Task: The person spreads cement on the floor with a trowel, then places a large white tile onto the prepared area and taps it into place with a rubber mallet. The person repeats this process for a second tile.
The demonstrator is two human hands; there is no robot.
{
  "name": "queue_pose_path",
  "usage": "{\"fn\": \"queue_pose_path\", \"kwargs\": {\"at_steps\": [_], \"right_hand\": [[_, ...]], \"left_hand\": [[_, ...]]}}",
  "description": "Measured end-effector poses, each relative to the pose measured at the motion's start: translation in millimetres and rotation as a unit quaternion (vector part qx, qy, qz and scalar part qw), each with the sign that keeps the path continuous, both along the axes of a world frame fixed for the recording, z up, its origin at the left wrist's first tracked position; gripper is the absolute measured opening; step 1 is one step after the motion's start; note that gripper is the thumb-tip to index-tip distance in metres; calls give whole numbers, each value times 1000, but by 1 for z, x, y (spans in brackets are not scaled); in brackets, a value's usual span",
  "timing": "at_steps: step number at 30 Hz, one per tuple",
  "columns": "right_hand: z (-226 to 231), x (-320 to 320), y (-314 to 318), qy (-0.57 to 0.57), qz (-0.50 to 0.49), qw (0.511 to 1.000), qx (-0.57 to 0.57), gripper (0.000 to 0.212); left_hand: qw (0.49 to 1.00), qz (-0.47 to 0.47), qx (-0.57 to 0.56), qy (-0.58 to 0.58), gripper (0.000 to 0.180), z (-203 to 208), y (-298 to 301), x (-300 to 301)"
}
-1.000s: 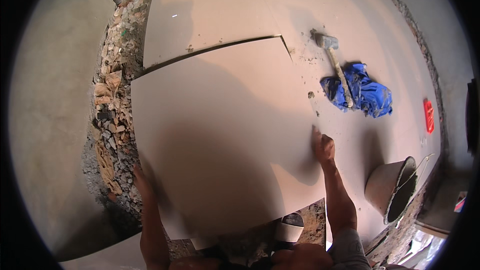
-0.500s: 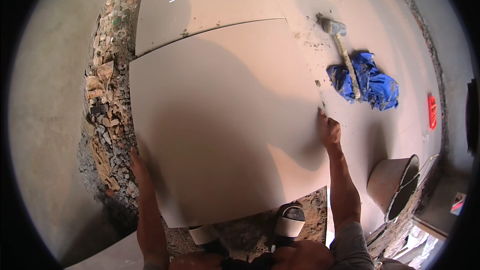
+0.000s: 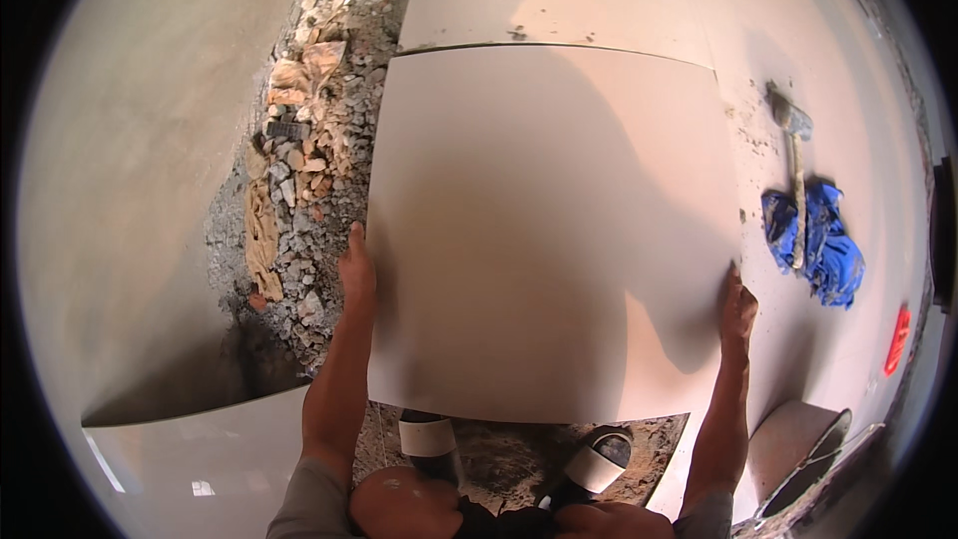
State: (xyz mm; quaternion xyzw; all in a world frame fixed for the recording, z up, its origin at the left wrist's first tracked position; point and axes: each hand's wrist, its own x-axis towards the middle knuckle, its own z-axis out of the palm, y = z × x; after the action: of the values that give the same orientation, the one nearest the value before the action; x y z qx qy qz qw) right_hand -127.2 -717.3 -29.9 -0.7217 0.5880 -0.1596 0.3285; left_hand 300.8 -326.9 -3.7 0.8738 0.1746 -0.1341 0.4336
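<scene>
A large pale square floor tile (image 3: 539, 240) fills the middle, its far edge lying along a neighbouring tile (image 3: 599, 0) with a thin dark seam between them. My left hand (image 3: 357, 268) grips its left edge, and my right hand (image 3: 738, 309) grips its right edge a little nearer to me. Some fingers of both hands are hidden by the edges. Beneath the tile's near edge, bare rough ground (image 3: 489, 454) shows around my sandalled feet.
Right of the tile, a mallet (image 3: 795, 165) lies across a crumpled blue sheet (image 3: 833, 250). Further right are a red object (image 3: 896, 339) and a tipped bucket (image 3: 798, 444). Broken rubble (image 3: 304, 170) fills a strip on the left, and another glossy tile (image 3: 200, 469) sits at lower left.
The view has swung left, so everything appears further right. The tile's far edge now runs more evenly along the neighbouring tile. My left hand has moved farther up the left edge.
</scene>
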Motion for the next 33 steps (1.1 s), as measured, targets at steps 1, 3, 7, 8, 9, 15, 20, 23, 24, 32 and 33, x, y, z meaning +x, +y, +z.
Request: {"fn": "queue_pose_path", "kwargs": {"at_steps": [1, 3, 7, 8, 9, 15, 20, 23, 24, 32, 33], "right_hand": [[1, 2, 1, 8, 25, 1000, -13, 46], [4, 6, 4, -17, 22, 999, -40, 47], [10, 13, 9, -1, -6, 1000, -31, 53], [11, 15, 10, 12, -17, 1000, -12, 55], [13, 16, 10, 26, -35, 999, 12, 57], [14, 17, 13, 23, -61, 998, 27, 62], [5, 13, 13, 30, -46, 998, 11, 59], [-2, 8, 7, 62, -31, 997, 23, 56], [-5, 7, 5, 87, -14, 995, 41, 54], [2, -5, 4, 134, -32, 988, -73, 39], [5, -2, 8, 119, -22, 990, -70, 39]], "left_hand": [[1000, -3, 1, 2, 64, 2, -1, 1], [1000, 4, 7, 1, 65, 4, -4, 3], [999, -22, -25, -6, 66, 5, -7, 6], [999, -29, -20, -8, 66, 4, -7, 7], [999, -31, -21, -6, 67, 3, -8, 9], [1000, -17, -22, -10, 66, -11, -8, 15], [996, -83, 16, 14, 57, -19, 1, 29], [989, -132, 62, 29, 52, -23, 5, 33], [986, -144, 72, 31, 50, -23, 5, 33], [972, -188, 63, -123, 40, -32, 6, 30], [973, -189, 57, -117, 39, -35, 7, 31]]}}
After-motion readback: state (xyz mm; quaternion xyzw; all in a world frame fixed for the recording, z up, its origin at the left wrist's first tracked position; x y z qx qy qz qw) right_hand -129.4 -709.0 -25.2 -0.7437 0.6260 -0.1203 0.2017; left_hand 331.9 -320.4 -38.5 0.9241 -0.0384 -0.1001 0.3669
